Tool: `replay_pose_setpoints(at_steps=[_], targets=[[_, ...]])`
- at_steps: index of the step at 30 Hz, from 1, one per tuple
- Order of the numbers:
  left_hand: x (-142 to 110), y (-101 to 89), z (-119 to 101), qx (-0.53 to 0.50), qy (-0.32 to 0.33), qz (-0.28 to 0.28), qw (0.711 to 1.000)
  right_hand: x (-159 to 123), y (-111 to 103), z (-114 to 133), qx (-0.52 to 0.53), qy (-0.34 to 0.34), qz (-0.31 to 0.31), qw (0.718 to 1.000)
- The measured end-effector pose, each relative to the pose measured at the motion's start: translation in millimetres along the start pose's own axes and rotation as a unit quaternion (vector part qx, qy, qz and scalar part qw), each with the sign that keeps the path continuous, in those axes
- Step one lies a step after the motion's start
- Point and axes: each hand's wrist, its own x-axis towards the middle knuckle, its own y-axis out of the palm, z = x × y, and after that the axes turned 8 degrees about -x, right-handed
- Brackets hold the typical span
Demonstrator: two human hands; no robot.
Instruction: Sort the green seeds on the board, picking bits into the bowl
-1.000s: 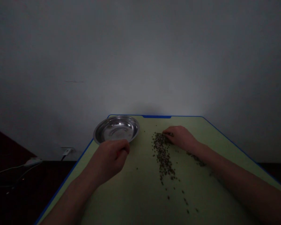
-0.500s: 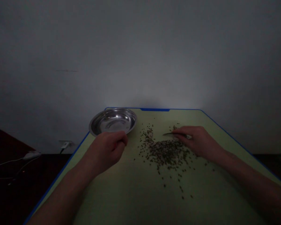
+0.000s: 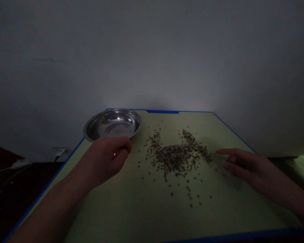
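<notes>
Since the earlier frame, the right hand (image 3: 245,165) has swung away from the middle of the grains (image 3: 176,157) toward the right side of the table (image 3: 131,209). Its index finger and thumb stand partly apart, with a faint, blurred sliver between them; I cannot tell whether they grip it. The left hand (image 3: 105,162) is clenched, a small glint in its curl, and I cannot tell whether it holds anything. It overlaps the near rim of the metal bowl (image 3: 119,130); contact is unclear. The dark grains lie mid-table in a rough U, bare tabletop between its two far arms, the right arm reaching toward the right fingertips. A strip with only stray grains separates pile from bowl, and wider room opens on the near side. The bowl sits at the far left corner, overlapping the blue edging (image 3: 162,111), just before the wall (image 3: 152,54).
</notes>
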Motion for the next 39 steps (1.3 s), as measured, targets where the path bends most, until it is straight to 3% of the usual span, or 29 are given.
replay_pose_setpoints(at_steps=[8,13,20,31,39], targets=[[1.6,3.1,1.2,-0.01,0.016,-0.005,1.0,-32.8,4.2,21.0,-0.008,0.028,-0.022,0.999],[2.4,3.6,-1.2,-0.014,0.006,0.0,1.0,-41.0,8.8,42.6,-0.005,-0.051,-0.032,0.998],[2.3,4.1,-1.8,-0.011,0.01,0.006,1.0,-36.3,15.2,48.9,-0.023,-0.172,0.004,0.985],[-0.2,5.7,2.4,-0.005,0.028,-0.001,1.0,-15.6,16.9,45.8,-0.033,-0.203,0.01,0.979],[0.4,4.3,0.5,-0.002,0.05,-0.012,0.999,3.9,12.9,43.2,-0.023,-0.258,0.117,0.959]])
